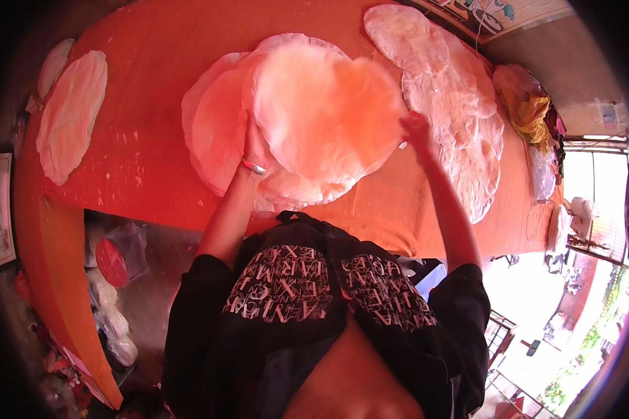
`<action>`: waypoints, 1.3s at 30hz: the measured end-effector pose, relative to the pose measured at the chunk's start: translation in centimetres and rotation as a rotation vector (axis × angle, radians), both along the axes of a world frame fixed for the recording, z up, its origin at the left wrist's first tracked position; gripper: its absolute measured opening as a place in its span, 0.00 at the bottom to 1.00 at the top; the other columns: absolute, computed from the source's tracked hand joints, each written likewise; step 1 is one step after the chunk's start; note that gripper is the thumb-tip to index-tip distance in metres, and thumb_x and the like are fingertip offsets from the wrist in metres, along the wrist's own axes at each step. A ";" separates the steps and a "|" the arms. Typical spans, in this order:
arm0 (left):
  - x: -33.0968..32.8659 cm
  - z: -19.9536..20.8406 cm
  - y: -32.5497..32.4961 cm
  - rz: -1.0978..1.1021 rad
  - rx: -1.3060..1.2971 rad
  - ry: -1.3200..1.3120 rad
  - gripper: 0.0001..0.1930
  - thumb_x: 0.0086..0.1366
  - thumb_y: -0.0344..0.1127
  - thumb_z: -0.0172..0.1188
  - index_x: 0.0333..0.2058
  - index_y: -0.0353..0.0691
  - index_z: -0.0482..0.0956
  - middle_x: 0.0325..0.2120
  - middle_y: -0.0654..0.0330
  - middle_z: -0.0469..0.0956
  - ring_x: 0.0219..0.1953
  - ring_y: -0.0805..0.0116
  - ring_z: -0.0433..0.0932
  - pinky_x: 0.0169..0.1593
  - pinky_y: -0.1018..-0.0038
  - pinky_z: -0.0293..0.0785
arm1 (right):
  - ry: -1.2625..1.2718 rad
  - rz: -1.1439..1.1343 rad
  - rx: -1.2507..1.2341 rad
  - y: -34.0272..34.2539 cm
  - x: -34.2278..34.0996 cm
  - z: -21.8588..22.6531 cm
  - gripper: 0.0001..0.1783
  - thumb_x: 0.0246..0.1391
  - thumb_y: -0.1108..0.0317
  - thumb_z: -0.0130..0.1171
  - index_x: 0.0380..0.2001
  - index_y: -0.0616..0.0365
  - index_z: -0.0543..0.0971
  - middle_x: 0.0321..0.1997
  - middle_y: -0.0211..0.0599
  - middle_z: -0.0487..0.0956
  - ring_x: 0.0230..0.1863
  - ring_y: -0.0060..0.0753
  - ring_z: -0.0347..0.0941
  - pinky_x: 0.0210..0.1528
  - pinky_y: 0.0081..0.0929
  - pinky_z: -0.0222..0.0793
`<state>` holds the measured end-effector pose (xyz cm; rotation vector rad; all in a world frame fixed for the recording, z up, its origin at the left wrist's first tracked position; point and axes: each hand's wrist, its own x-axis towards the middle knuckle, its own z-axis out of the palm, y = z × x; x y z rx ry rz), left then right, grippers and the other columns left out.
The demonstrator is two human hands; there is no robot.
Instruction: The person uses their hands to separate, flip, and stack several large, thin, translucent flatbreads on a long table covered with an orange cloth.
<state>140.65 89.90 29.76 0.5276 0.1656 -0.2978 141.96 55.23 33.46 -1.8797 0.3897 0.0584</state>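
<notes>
A thin, round white sheet (pixel 321 105), soft-looking and of a material I cannot make out, is lifted between my two hands. My left hand (pixel 256 143), with a band on its wrist, grips the sheet's left edge, some fingers hidden behind it. At the right edge my right hand (pixel 416 129) is closed, blurred, with a small pale bit showing by its fingers. Under the raised sheet lies an overlapping pile of similar sheets (pixel 206 133). More such sheets (pixel 454 105) overlap on the table to the right, and another sheet (pixel 73 115) lies at the far left.
An orange-covered table (pixel 143 153) spans the view before me. Bundled cloth and bags (pixel 524 105) sit at its right end. Plastic-wrapped items (pixel 112 314) and a red round thing (pixel 112 262) are below its left side. A bright opening (pixel 594 181) lies at the right.
</notes>
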 end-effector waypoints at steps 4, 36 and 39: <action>-0.6 -0.9 -1.0 -0.073 0.001 0.079 0.27 0.62 0.54 0.40 0.55 0.45 0.57 0.51 0.62 0.63 0.51 0.67 0.63 0.54 0.69 0.61 | -0.125 0.275 -0.313 6.2 -2.5 -5.5 0.41 0.37 0.54 0.65 0.51 0.65 0.62 0.51 0.54 0.67 0.52 0.45 0.63 0.53 0.33 0.59; 1.2 -11.1 9.6 0.404 1.358 0.127 0.12 0.50 0.30 0.54 0.34 0.30 0.69 0.25 0.58 0.73 0.27 0.70 0.72 0.31 0.76 0.68 | -0.310 0.103 -0.013 -7.8 14.0 13.0 0.11 0.50 0.71 0.51 0.38 0.62 0.72 0.36 0.38 0.75 0.36 0.29 0.73 0.35 0.21 0.71; 1.2 -5.4 6.7 0.544 1.648 -0.044 0.19 0.51 0.30 0.54 0.42 0.31 0.65 0.38 0.49 0.71 0.40 0.60 0.71 0.43 0.69 0.66 | -0.747 0.349 -0.842 -1.8 18.7 8.2 0.09 0.51 0.70 0.49 0.36 0.60 0.72 0.28 0.32 0.75 0.28 0.22 0.71 0.28 0.19 0.68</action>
